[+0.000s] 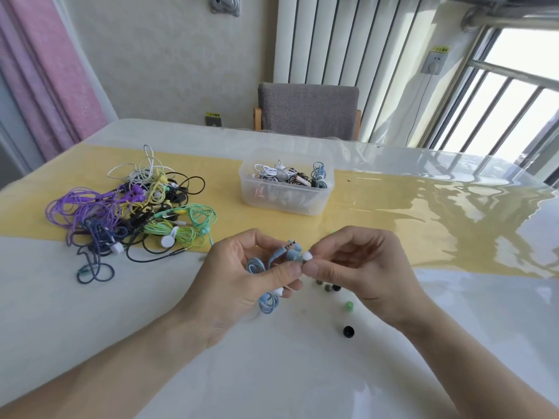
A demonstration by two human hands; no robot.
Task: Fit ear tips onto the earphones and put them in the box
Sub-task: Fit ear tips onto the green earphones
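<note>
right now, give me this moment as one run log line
left hand: holds light blue earphones | right hand: pinches white ear tip at earbud | clear plastic box: open, part filled | loose ear tips: on table

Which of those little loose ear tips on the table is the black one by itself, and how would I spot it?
Start at the right hand above the white table. Below its wrist lie loose tips: a dark cluster, then a green tip. The black ear tip is nearest the camera, alone, the only glossy black one apart from the others.

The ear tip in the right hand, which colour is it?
White. The ear tip, pinched by the right hand, shows best in the head view.
</note>
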